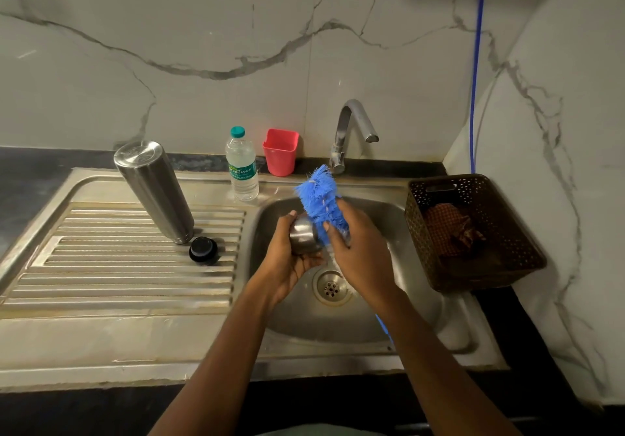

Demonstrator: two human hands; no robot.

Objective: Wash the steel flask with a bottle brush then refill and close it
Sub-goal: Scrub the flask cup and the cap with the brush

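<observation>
The steel flask (154,190) stands upside down on the ribbed drainboard (101,266), mouth down, with its black stopper (203,249) beside it. Over the sink basin (406,266), my left hand (287,266) grips a small steel cap (302,236) of the flask. My right hand (363,253) is closed around the blue bottle brush (321,200), whose bristle head points up and away and touches the cap. A bit of the brush's blue handle shows below my right forearm.
A plastic water bottle (241,165) and a red cup (280,156) stand at the back of the sink. The tap (351,131) is off. A brown perforated basket (473,232) with a cloth sits right of the basin. The drain (331,288) lies below my hands.
</observation>
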